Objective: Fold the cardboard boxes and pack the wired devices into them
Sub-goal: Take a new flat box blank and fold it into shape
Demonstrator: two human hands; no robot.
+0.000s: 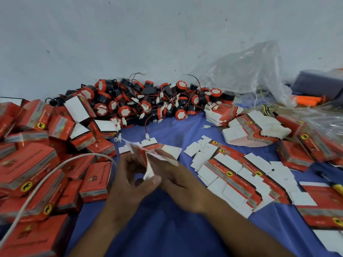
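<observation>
**Carton being formed; no device loaded yet**

Head view: A single carton blank (143, 152) is held above the blue cloth (167, 229), just in front of the person and between both hands. It is gripped by the left hand (128, 175), whose fingers are curled round its near side, while a white flap (148, 172) is pinched under the thumb. The right hand (180, 182) is laid against the other side with its fingers stretched out along the card; nothing is clasped in it. The blank is blurred, so the exact state of its flaps cannot be told.

The step in hand is judged to be the folding of this carton, with packing not yet begun on it. Finished red boxes (37, 164) are heaped on the left, some with open white flaps, and a white cable (46, 182) is draped over them. Flat blanks (232, 179) are fanned out on the right. The wired devices (148, 102) are piled at the far edge of the cloth, well apart from the hands, beside a clear plastic bag (250, 71).

Next, the tube would need to be squared and one end tucked shut. A device would then have to be picked from the tangled pile, its lead freed from the neighbouring wires before insertion.
</observation>
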